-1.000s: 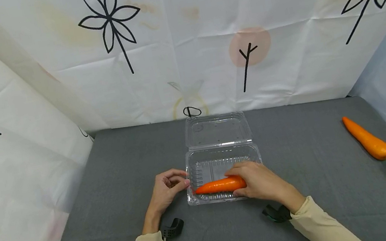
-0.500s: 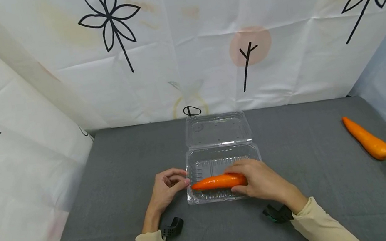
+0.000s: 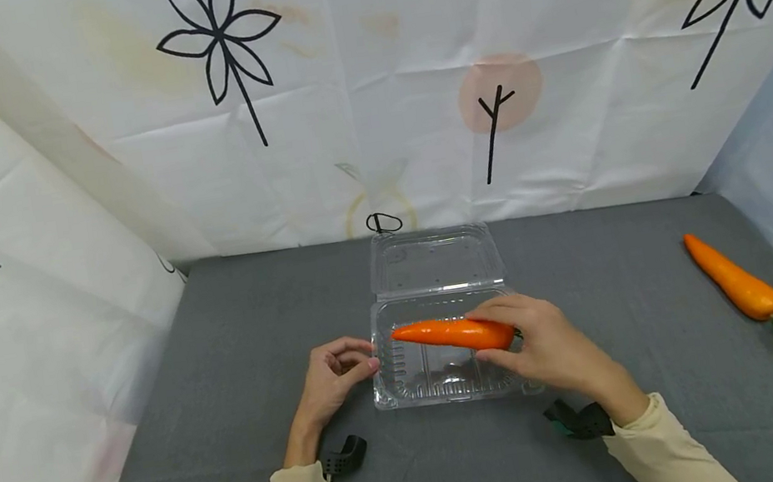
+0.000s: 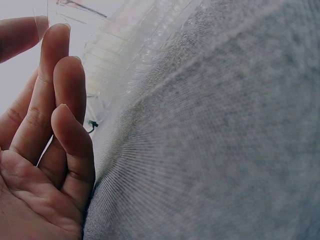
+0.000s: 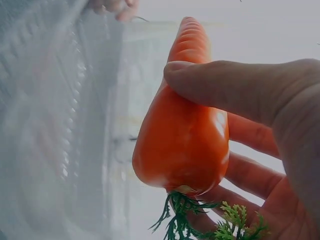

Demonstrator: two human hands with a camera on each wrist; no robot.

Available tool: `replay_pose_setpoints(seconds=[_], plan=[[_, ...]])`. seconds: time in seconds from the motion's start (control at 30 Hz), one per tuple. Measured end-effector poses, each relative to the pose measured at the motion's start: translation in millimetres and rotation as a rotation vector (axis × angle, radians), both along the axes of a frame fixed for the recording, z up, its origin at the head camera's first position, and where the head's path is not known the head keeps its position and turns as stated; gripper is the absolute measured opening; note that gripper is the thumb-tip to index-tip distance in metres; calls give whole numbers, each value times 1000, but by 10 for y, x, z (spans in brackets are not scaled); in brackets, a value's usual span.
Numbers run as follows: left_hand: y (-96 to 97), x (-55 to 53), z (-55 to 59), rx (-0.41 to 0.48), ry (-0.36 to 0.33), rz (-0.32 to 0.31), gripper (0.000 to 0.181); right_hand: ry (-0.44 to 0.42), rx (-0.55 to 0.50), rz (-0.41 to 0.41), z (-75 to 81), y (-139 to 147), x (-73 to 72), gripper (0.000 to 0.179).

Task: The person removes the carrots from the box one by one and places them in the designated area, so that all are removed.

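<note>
An open clear plastic clamshell container [image 3: 411, 395] stands on the grey cloth, its lid [image 3: 435, 261] laid back toward the wall. At its left rim, my left hand [image 3: 336, 377] pinches the thin plastic edge between thumb and fingertip; the left wrist view shows the other fingers [image 4: 70, 90] bent loosely beside it. My right hand [image 3: 547, 342] grips an orange carrot [image 3: 450, 334] by its thick end, thumb across the top in the right wrist view. The carrot is above the container, tip to the left. Its green leafy top [image 5: 185, 215] hangs below the fat end.
A second carrot [image 3: 734, 277] with a green top lies on the grey cloth [image 3: 647, 402] at the far right. White patterned fabric [image 3: 395, 105] walls the back, left and right sides. A black wrist mount [image 3: 346, 455] sits at each forearm.
My right hand has lifted the carrot from the container's near side, moving it up, away from me and slightly right. My left hand has stayed at the left rim.
</note>
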State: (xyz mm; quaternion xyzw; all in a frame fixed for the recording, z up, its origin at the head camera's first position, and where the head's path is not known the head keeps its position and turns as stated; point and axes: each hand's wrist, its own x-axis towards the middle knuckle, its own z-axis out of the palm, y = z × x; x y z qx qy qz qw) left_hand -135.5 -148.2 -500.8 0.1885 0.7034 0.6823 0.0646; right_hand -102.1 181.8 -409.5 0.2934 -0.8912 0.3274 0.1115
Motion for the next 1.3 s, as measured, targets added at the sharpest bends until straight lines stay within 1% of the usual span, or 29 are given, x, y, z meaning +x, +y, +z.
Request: replay_pose_setpoints(seconds=[0.23,0.47,0.57,0.77,1.0,1.13,1.3], plan=[[3,-2,10,3,0,5,20,52,-62,-52,72,227,-41,52],[-2,2,2,-2,7,8,19,78,-105,-143,105,449,-73,52],[0,4,6,-2,5,7,19,83,-116,-193,132,555,-73,52],[5,6,22,-7,8,7,20,82,-100,-325,158,802,-69,52],[7,2,19,-15,13,11,19,54,-114,-464,120,1083,-66,50],[7,-1,17,-18,8,12,19,-6,-112,-535,95,1186,-62,50],[5,4,10,-21,4,14,19,-87,-102,-571,71,1280,-40,51]])
